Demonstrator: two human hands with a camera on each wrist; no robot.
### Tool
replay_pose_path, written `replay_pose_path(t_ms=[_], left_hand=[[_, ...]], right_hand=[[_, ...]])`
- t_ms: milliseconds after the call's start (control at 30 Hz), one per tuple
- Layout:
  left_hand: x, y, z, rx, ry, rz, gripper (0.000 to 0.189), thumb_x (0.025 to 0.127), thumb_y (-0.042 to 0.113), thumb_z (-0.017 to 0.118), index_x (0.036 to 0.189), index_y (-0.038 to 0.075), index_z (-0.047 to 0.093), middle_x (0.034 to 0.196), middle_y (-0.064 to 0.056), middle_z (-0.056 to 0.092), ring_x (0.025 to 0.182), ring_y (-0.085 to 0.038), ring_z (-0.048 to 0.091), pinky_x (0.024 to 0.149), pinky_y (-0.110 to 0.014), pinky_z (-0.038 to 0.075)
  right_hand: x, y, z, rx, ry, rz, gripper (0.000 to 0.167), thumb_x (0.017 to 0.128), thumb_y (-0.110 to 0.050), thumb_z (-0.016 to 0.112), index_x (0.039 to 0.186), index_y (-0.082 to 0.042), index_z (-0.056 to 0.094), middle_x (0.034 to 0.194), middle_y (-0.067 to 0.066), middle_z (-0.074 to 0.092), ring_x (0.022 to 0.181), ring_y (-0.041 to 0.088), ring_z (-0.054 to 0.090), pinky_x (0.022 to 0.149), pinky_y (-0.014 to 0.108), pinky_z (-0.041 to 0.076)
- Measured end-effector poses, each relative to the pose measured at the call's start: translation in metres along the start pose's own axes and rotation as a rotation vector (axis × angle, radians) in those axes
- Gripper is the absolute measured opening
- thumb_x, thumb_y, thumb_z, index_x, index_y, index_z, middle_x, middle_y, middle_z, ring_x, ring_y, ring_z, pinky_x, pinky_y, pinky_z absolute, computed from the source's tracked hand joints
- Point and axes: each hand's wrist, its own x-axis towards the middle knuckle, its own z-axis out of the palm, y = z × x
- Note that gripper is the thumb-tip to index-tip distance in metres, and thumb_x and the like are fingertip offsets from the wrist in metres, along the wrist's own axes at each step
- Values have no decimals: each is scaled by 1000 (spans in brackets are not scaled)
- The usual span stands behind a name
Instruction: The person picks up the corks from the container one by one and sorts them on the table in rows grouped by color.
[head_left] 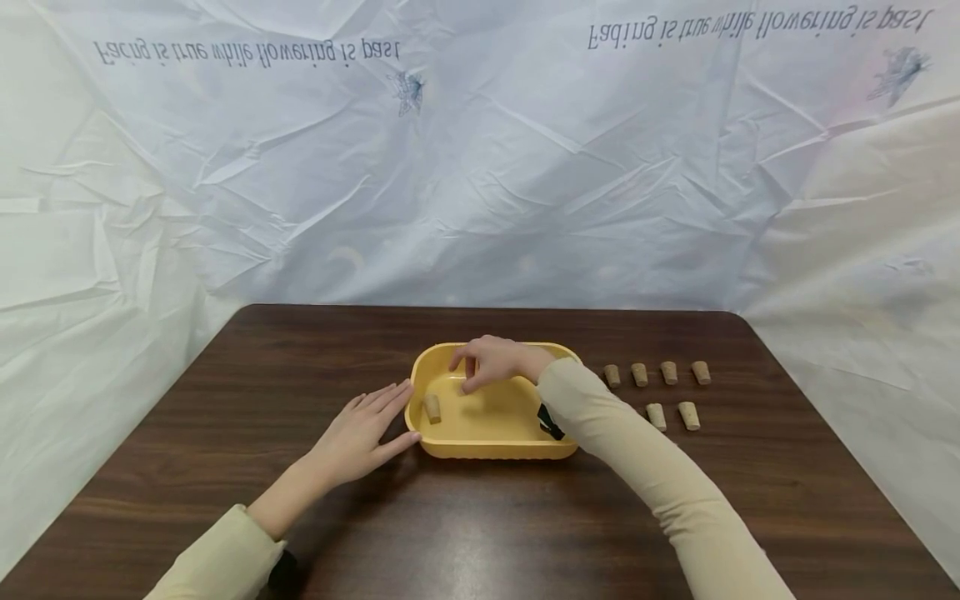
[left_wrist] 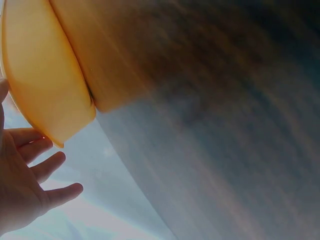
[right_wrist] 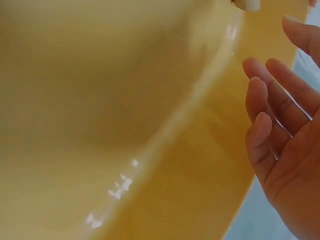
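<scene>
A yellow plastic tray (head_left: pixel 487 450) stands on the table, with one tapered cork (head_left: pixel 432 408) lying inside near its left end. My left hand (head_left: pixel 365 437) rests at the tray's left rim, fingers extended and spread. In the left wrist view, fingertips of that hand (left_wrist: pixel 25 175) meet the tray's outer wall (left_wrist: pixel 45 75). Over the inside of the tray hovers my right hand (head_left: pixel 491 362), its fingers loosely bent and thumb apart, holding nothing. In the right wrist view the cork (right_wrist: pixel 247 4) shows at the top, apart from the bent fingers (right_wrist: pixel 260 95).
To the right of the tray, several more corks stand in two rows on the dark wood table (head_left: pixel 450 533), a back row (head_left: pixel 669 372) and a front row (head_left: pixel 688 416). My right sleeve (head_left: pixel 645 467) partly covers the front row's left side. A pale printed curtain (head_left: pixel 480 208) hangs behind the table.
</scene>
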Motion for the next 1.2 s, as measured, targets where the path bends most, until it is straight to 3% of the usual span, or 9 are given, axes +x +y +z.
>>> replay_pose_path(t_ms=[333, 700, 1200], left_hand=[[0, 1, 0, 4, -2, 3, 67, 86, 53, 44, 136, 8, 36, 136, -8, 35, 122, -24, 34, 92, -53, 27], [0, 1, 1, 13, 3, 10, 67, 86, 53, 44, 136, 8, 36, 136, -7, 35, 122, -24, 35, 92, -53, 28], [-1, 1, 1, 14, -3, 4, 67, 86, 53, 43, 135, 8, 37, 137, -6, 35, 122, -24, 34, 92, -53, 27]], right_hand=[[15, -4, 18, 18, -81, 5, 46, 77, -32, 67, 116, -12, 56, 91, -5, 57, 80, 6, 52, 71, 22, 42], [25, -12, 27, -19, -80, 15, 42, 75, -31, 69, 111, -13, 58, 78, -8, 57, 71, 5, 53, 64, 19, 42], [33, -13, 36, -61, -45, -58, 37, 73, -30, 72, 104, -12, 62, 72, -7, 56, 63, 4, 50, 58, 17, 41]])
